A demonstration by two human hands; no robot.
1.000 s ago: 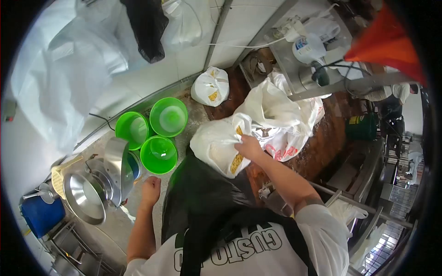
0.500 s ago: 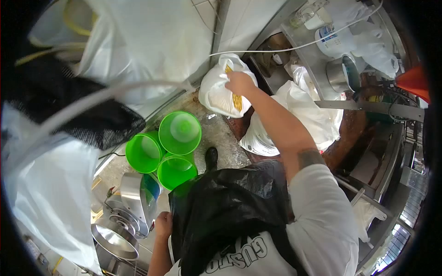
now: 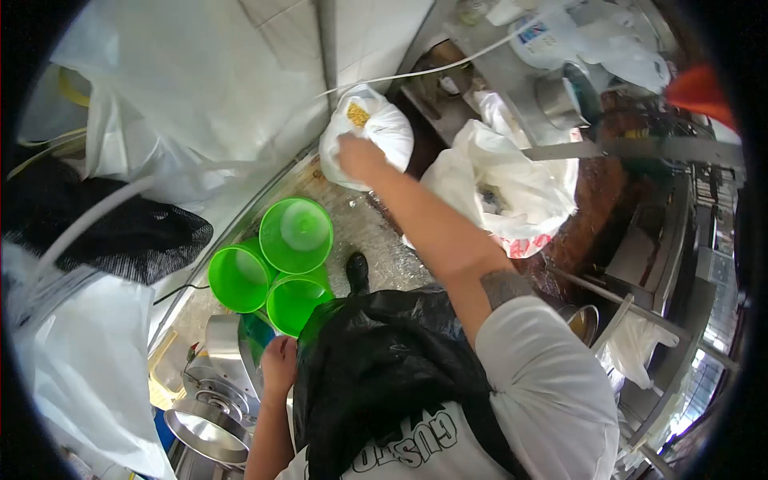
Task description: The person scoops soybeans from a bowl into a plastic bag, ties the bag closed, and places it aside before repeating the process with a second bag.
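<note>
A white sack (image 3: 390, 132) stands on the floor by the wall, its top partly open on yellow grains (image 3: 358, 115) that look like corn. My right hand (image 3: 364, 160) is at the near side of this opening, fingers closed on the sack's edge and slightly blurred. Low at my left side, my left hand (image 3: 279, 364) is curled closed against the black apron (image 3: 384, 344). What it holds, if anything, is hidden. Just beyond it stand three green buckets (image 3: 296, 236), grouped together on the floor.
A larger white bag (image 3: 456, 172) stands open right of the sack. Metal shelving with a pot (image 3: 560, 100) and a white jug (image 3: 548, 40) is at upper right. Steel machine parts (image 3: 208, 424) lie lower left. White plastic sheeting (image 3: 200, 72) hangs at left; a pale cord crosses above.
My right hand has moved from the sack's opening to its near edge, and the yellow grains show more plainly. The view has shifted, showing more of the larger bag's opening.
</note>
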